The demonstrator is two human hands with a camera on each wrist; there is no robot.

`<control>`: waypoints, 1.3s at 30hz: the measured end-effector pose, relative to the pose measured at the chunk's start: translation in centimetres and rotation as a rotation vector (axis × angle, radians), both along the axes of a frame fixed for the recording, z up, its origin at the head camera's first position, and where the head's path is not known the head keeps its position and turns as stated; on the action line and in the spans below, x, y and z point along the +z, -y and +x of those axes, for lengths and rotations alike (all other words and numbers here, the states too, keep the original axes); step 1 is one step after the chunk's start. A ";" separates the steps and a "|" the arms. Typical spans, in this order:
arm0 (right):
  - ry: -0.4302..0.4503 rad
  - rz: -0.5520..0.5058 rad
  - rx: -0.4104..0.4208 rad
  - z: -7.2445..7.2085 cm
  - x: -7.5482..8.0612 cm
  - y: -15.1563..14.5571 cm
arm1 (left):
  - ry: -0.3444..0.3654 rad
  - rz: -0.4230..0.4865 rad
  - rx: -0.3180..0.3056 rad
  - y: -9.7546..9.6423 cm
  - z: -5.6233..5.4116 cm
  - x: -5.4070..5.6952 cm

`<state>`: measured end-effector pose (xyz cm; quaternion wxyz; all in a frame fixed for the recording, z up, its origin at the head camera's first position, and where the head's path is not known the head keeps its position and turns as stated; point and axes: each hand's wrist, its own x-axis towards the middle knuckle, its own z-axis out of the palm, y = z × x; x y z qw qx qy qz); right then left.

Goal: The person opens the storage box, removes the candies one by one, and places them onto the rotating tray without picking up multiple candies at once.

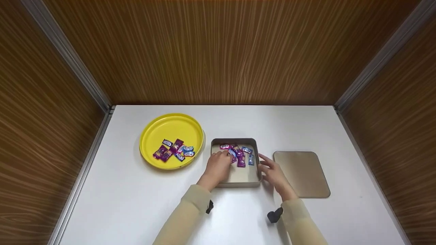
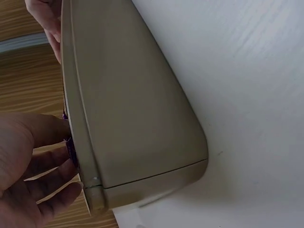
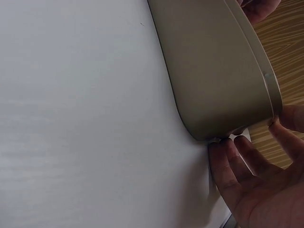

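Note:
A square beige metal tin (image 1: 238, 184) stands on the table with several wrapped candies in it, some purple (image 1: 241, 160) and some blue (image 1: 251, 159). My left hand (image 1: 219, 165) reaches over the tin's left wall and pinches a purple-wrapped candy (image 2: 71, 151) between thumb and fingers, just at the rim in the left wrist view. Against the outside of the right wall rests my right hand (image 1: 275, 173), its fingers spread and fairly straight. In the right wrist view, fingertips (image 3: 228, 145) touch the tin's side near a corner.
A round yellow plate (image 1: 170, 127) at the left carries several purple and blue candies (image 1: 177, 145). The tin's flat beige lid (image 1: 303, 175) lies right of my right hand. Wood-patterned panels (image 1: 218, 54) enclose the white table (image 1: 119, 204) at the back and both sides.

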<state>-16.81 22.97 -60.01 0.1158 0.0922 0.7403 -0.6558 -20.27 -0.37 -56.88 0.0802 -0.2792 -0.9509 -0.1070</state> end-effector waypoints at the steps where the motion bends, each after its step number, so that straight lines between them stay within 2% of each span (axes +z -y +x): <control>1: 0.000 0.005 -0.010 -0.1 -0.4 -0.1 | -0.006 0.022 -0.001 0.2 0.1 0.2; 6: -0.020 0.020 -0.032 -0.3 -1.0 0.0 | -0.016 0.129 0.016 1.8 0.7 0.8; 12: -0.013 0.036 -0.027 -0.3 -1.0 -0.1 | -0.007 0.234 0.088 4.7 0.9 1.2; 21: -0.015 0.033 -0.028 -0.3 -1.0 -0.1 | -0.051 0.294 0.155 9.5 0.6 1.1; 25: -0.013 0.029 -0.024 -0.3 -0.9 0.1 | -0.063 0.325 0.213 11.8 0.3 0.8; 31: 0.002 0.024 -0.013 -0.1 -0.8 0.2 | -0.042 0.382 0.339 15.6 -0.4 0.0; 35: 0.002 0.021 -0.003 -0.1 -0.8 0.2 | 0.004 0.406 0.409 17.7 -1.0 -0.5; 39: -0.006 0.021 -0.007 -0.1 -0.8 0.1 | 0.051 0.392 0.465 18.9 -1.7 -0.7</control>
